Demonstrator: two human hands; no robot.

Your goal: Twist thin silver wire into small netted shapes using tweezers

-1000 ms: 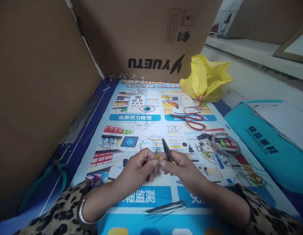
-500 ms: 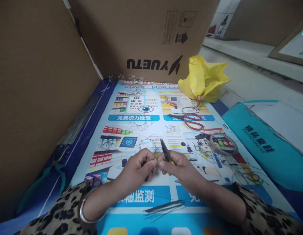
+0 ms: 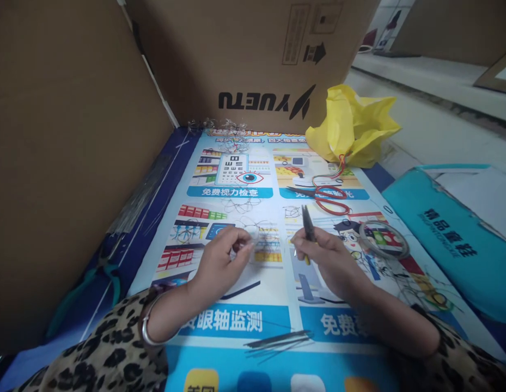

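Note:
My left hand [image 3: 226, 258] is raised over the printed sheet, with thumb and forefinger pinched together on a thin bent wire [image 3: 256, 233] that shows only faintly. Needle-nose pliers [image 3: 307, 220] with dark jaws and yellow handles are gripped in my right hand [image 3: 328, 253], their tips pointing away from me. A gap separates the two hands. Closer to me on the sheet lies a small bundle of dark straight wires [image 3: 279, 340]. Beyond my hands, loose bent wires [image 3: 240, 204] are scattered over the print.
Red-handled scissors [image 3: 330, 198] lie near a yellow bag [image 3: 353, 128]. On the right are a wire coil [image 3: 383, 255], tangled wires [image 3: 426, 291] and a teal box [image 3: 436, 234]. Teal-handled pliers [image 3: 87, 283] and straight wires [image 3: 140, 196] lie left. Cardboard [image 3: 253, 60] walls the back.
My hands have moved apart, the right one going right with the pliers. The view has shifted slightly, so the scene sits a little further right.

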